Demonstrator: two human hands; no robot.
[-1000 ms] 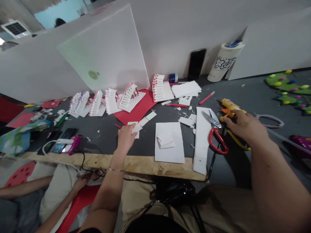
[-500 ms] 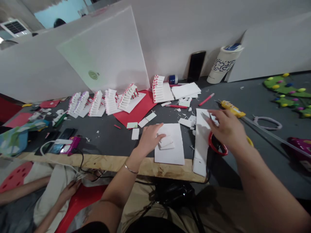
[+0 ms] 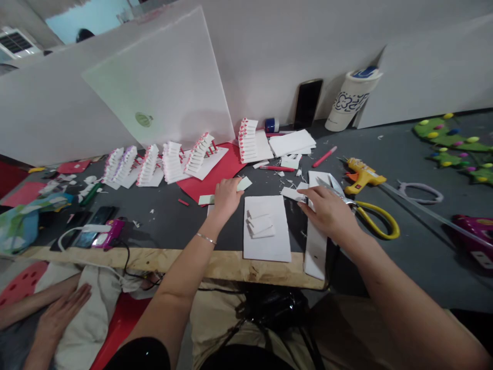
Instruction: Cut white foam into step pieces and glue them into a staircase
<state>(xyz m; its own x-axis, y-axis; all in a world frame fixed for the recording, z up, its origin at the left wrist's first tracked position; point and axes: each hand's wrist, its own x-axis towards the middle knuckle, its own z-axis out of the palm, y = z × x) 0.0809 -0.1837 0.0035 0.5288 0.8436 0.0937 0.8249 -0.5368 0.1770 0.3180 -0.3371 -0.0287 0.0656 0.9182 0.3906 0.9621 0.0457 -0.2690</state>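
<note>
My left hand (image 3: 228, 196) has its fingers curled around small pale foam-board strips beside the red sheet (image 3: 219, 172). One strip (image 3: 244, 183) sticks out past the fingertips. My right hand (image 3: 327, 209) pinches the right end of a small white foam-board piece (image 3: 292, 193); its wrist hides part of the scissors. A white board (image 3: 265, 250) lies between the hands, bearing a small stepped stack of white pieces (image 3: 262, 226). Under the right hand runs a long white strip (image 3: 316, 257). Scissor blades (image 3: 334, 184) and a yellow handle (image 3: 379, 221) show past that hand.
Small white stair models (image 3: 198, 156) with pink-red tips line the back. A glue gun (image 3: 362, 174), a pink-red pen (image 3: 324, 156), a phone (image 3: 308, 103) and a cup (image 3: 351, 100) stand or lie to the right. A co-worker's hand (image 3: 57, 313) rests at lower left.
My left hand has left the stepped stack for the strips at its upper left. My right hand has moved left from the scissors to the small white piece, uncovering the yellow handle.
</note>
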